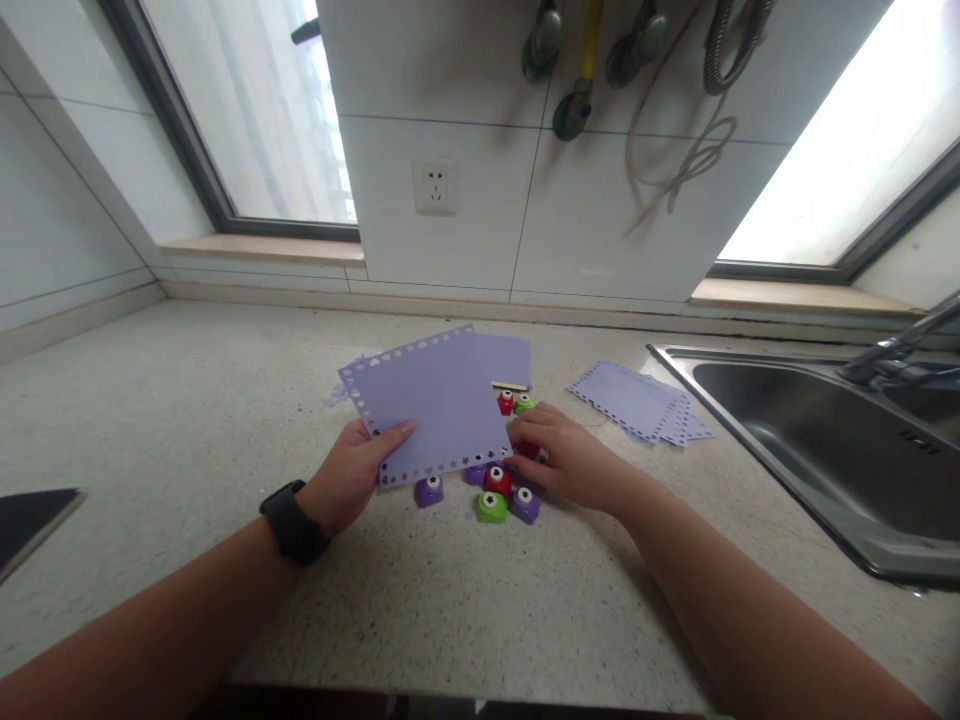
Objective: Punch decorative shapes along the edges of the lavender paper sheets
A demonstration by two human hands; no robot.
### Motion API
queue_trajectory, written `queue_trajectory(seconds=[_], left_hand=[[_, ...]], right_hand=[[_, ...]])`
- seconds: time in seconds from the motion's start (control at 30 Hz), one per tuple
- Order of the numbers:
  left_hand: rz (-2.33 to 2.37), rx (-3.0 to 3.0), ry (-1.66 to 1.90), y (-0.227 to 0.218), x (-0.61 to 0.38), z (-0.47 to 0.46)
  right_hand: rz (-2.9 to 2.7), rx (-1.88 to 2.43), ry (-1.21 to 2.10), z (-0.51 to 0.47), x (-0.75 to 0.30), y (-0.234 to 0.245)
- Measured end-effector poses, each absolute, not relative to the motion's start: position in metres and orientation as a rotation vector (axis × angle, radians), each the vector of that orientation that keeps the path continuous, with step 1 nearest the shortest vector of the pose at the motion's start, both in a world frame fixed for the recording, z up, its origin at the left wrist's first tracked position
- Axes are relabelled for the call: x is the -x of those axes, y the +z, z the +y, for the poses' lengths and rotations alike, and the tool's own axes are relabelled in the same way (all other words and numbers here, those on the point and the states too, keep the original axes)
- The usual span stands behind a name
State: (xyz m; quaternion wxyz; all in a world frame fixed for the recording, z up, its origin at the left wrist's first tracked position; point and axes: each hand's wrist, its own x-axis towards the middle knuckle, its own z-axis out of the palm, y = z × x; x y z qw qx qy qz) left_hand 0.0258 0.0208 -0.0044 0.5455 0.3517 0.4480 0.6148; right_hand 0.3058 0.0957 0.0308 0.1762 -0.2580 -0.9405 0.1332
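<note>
My left hand (352, 478) grips the lower left corner of a lilac paper sheet (431, 400) whose edges carry rows of punched holes; the sheet is lifted and tilted above the counter. My right hand (564, 452) is closed at the sheet's right edge over a small red paper punch (534, 452), mostly hidden by the fingers. Several small punches lie below the sheet: a purple punch (429, 490), a red punch (496, 479), a green punch (492, 506), another purple punch (525, 503). A red and green pair (514, 403) sits behind the hand.
A stack of punched lilac sheets (641, 402) lies to the right, near a steel sink (825, 440) with a tap. A dark flat object (30, 522) sits at the left edge. A wall socket (435, 187) and hanging tools are on the tiled wall. I wear a black watch (292, 525).
</note>
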Motion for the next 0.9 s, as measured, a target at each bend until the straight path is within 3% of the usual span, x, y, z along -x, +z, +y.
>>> queue_trajectory(seconds=[0.9], left_hand=[[1.017,-0.732,1.603,0.000,-0.028,0.023]], right_hand=[[-2.149,1.387,0.259,0.139,-0.330,0.004]])
